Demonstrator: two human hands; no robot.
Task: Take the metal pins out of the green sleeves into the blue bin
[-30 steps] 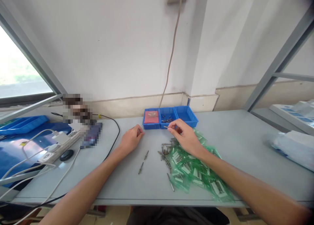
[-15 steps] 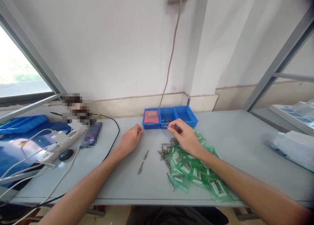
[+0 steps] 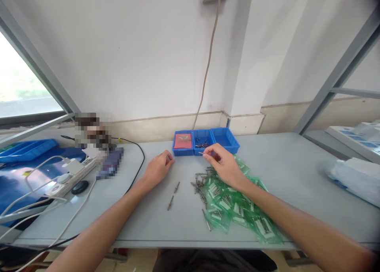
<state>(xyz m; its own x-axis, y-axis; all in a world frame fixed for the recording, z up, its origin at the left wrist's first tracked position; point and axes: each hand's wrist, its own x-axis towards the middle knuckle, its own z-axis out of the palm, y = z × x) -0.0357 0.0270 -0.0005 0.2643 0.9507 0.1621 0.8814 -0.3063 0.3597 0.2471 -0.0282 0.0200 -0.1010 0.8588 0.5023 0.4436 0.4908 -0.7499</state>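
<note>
My right hand is closed in a pinch, with a thin metal pin poking out of its fingertips at the front edge of the blue bins. My left hand rests near the table in front of the left bin, fingers curled and pressed together; whatever they hold, if anything, is hidden. Below the right hand, several loose metal pins with thicker middles lie in a heap beside green plastic packets. Two more pins lie apart, nearer to the left hand.
Three joined blue bins stand at the back; the left one has a pink packet, the middle one loose metal pieces. At left are a power strip with cables and a blue tray. A white plastic-wrapped bundle lies at right.
Both hands are almost where they were. The left fingers have shifted very slightly; the right hand keeps the pin in its pinch.
</note>
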